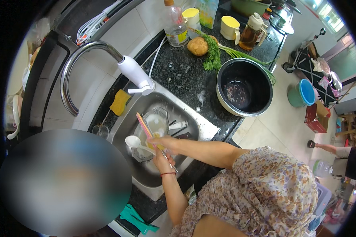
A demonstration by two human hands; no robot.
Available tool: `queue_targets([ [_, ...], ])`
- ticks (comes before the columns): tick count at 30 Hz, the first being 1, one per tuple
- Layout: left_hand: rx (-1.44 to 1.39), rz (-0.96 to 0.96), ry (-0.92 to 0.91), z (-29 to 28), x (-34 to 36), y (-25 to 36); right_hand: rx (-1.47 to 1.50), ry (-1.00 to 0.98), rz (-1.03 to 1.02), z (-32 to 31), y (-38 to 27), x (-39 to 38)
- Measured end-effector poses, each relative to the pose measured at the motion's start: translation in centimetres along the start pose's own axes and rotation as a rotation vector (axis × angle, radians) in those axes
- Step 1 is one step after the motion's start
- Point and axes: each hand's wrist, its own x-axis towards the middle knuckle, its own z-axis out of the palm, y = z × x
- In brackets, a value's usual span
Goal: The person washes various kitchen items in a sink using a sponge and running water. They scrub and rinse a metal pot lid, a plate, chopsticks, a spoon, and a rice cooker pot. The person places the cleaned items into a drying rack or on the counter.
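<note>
Head view. Black speckled counter (pixel 178 75) runs from centre to upper right of the frame. Steel sink (pixel 194 114) sits below it at centre, with a curved steel tap (pixel 73 59) and its white spout arching over from the upper left. A large blurred patch covers the lower left.

Dark round pot (pixel 244 87) stands on the counter right of centre, open, with a little dark residue in the bottom. Above it lie a potato (pixel 197 46) and green herbs (pixel 213 53); a clear bottle (pixel 175 25), two yellow cups and a jug of brown liquid stand along the top edge. Yellow sponge (pixel 120 102) lies on the ledge left of the sink.

In the sink: a clear glass bowl (pixel 156 120) holding some cloudy water, and dark utensils beside it.

Right hand (pixel 166 143) reaches across the sink, fingers closed around a bundle of chopsticks (pixel 143 125), pink and yellowish, slanting up-left over the bowl. Left hand (pixel 162 160), red band at the wrist, lies just below, clasping a white ladle (pixel 133 141) by its handle; part of the grip is hidden by the right hand.
</note>
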Motion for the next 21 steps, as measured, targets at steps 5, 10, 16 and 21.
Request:
queue_targets([
  [5, 0.109, -0.026, -0.060, 1.5, -1.5, 0.0, 0.016, 0.140, -0.361, -1.4, -0.5, 3.2],
  [10, 0.028, -0.053, -0.125, -0.1, -3.6, -1.0, 0.006, 0.349, -0.387, -0.2, -7.1, 3.8],
  [16, 0.001, 0.070, -0.007, -1.0, -2.9, -0.7, 0.193, 0.448, -0.417, -3.7, -7.6, 6.8],
  [21, 0.403, 0.321, 0.095, -1.0, 1.3, -3.3, -0.195, 0.181, -0.271, 0.3, -0.9, 2.3],
])
